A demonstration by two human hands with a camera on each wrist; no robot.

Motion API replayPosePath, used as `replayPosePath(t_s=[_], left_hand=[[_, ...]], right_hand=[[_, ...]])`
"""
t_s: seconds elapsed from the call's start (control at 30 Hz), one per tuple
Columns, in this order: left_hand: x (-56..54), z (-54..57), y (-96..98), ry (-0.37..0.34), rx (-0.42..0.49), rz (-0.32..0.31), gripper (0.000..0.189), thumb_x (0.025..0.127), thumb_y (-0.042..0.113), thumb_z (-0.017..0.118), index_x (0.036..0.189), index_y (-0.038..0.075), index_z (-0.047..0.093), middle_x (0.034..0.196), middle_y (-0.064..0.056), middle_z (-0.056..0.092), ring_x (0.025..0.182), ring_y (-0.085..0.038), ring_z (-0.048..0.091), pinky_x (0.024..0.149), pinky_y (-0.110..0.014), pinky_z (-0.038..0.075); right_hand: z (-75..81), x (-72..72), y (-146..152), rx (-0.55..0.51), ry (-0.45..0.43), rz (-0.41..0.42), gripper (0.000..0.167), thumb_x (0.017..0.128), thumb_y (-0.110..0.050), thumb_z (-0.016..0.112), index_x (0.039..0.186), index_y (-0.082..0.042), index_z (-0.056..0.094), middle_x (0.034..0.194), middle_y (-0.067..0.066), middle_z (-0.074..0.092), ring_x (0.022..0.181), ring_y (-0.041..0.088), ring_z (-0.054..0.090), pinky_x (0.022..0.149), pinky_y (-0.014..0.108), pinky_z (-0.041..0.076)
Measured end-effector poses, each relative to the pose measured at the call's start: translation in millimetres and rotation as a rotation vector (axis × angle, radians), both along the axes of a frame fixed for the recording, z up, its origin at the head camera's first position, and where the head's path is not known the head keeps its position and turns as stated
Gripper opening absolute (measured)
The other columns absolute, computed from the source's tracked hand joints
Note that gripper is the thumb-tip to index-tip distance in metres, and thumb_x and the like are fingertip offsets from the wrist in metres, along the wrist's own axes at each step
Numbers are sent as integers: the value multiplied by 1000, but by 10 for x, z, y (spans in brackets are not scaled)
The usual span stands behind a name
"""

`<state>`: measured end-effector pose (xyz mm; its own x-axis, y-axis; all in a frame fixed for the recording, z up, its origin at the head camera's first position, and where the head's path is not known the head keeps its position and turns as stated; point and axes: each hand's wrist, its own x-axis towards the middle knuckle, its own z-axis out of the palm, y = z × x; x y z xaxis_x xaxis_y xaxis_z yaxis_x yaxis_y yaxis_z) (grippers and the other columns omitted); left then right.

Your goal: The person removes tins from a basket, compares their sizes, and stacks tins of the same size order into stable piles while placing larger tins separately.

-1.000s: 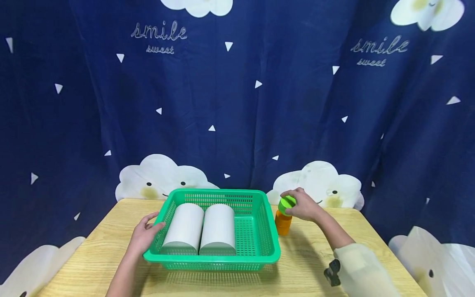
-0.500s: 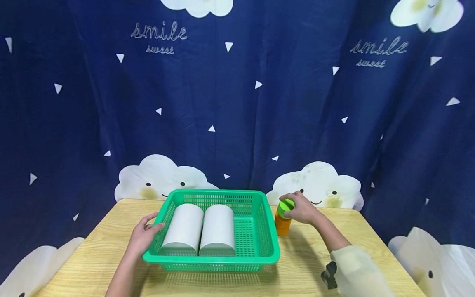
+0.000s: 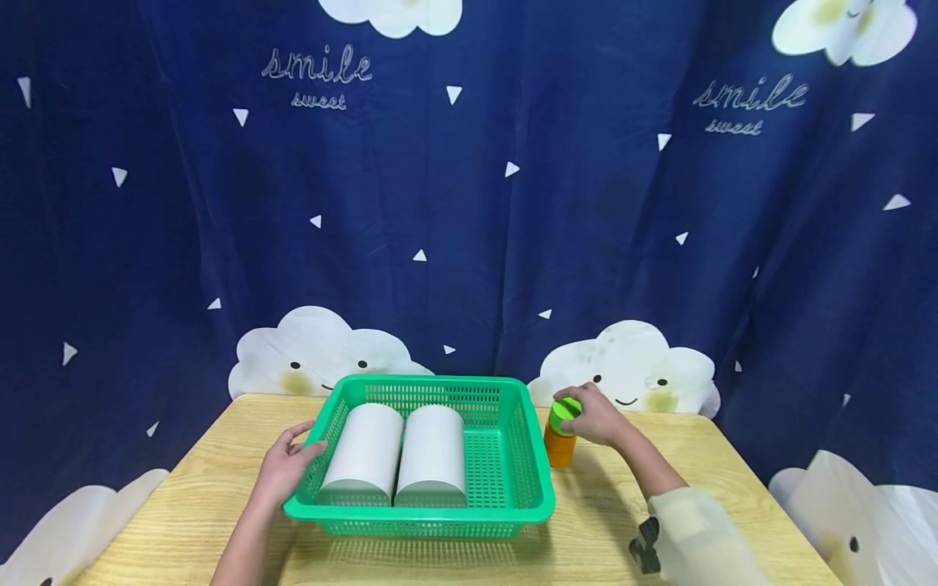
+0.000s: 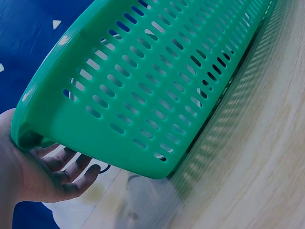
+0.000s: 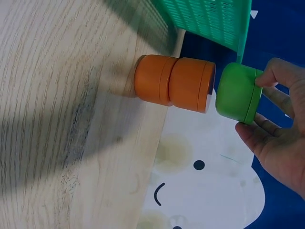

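Observation:
My right hand (image 3: 599,417) pinches a short green round container (image 5: 237,91) between thumb and fingers. Below it, two matching orange containers (image 5: 174,82) are stacked on the table. In the right wrist view a narrow gap shows between green and orange. A green plastic basket (image 3: 418,513) with slotted walls stands to the left of the stack. At the basket's left side my left hand (image 3: 282,468) grips the rim, thumb over the top and fingers below, as the left wrist view (image 4: 62,174) also shows with the fingers.
Two white, round-topped pieces lie side by side in the basket, a left one (image 3: 364,452) and a right one (image 3: 432,452); its right part shows bare slotted floor. The wooden table (image 3: 623,521) ends at a dark blue curtain (image 3: 469,203) with cloud prints.
My right hand has come down slightly with the green container, closer to the orange stack. The left hand and the basket stay where they were.

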<state>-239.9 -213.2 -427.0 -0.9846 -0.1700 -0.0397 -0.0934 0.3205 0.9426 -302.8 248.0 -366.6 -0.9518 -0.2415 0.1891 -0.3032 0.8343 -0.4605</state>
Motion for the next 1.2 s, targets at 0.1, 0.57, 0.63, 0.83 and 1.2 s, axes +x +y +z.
replayPosePath(t_s=[0.1, 0.57, 0.63, 0.83, 1.2], left_hand=[[0, -1, 1, 0, 3, 0, 61, 94, 30, 54, 142, 2, 30, 126, -33, 49, 87, -20, 64, 69, -36, 55], [-1, 1, 17, 12, 11, -2, 59, 93, 27, 53, 141, 1, 30, 124, -34, 51, 84, -19, 65, 68, -36, 55], [2, 7, 19, 15, 7, -1, 59, 93, 26, 53, 141, 1, 30, 124, -34, 51, 84, -20, 65, 68, -36, 55], [4, 20, 19, 15, -1, -2, 59, 94, 27, 53, 142, 1, 30, 125, -34, 50, 85, -21, 65, 69, -36, 55], [-3, 6, 6, 5, 5, 3, 61, 94, 30, 54, 142, 2, 30, 125, -34, 50, 84, -19, 65, 68, -37, 55]], right_hand=[[-14, -9, 5, -2, -2, -10, 46, 69, -11, 68, 114, -3, 63, 107, 20, 52, 91, 25, 48, 75, 34, 41], [-117, -51, 13, -15, 16, -4, 46, 68, -9, 68, 113, 0, 63, 105, 20, 52, 92, 26, 47, 74, 33, 41], [-119, -47, 11, -18, 19, 3, 45, 68, -9, 67, 112, 1, 63, 105, 20, 52, 92, 26, 47, 74, 33, 40], [-109, -31, 0, -25, 16, 9, 43, 70, -9, 66, 111, 2, 63, 108, 22, 52, 93, 27, 48, 76, 35, 41], [-133, -34, 19, -14, 35, 20, 37, 74, -10, 66, 110, 0, 64, 109, 22, 54, 98, 29, 49, 78, 38, 42]])
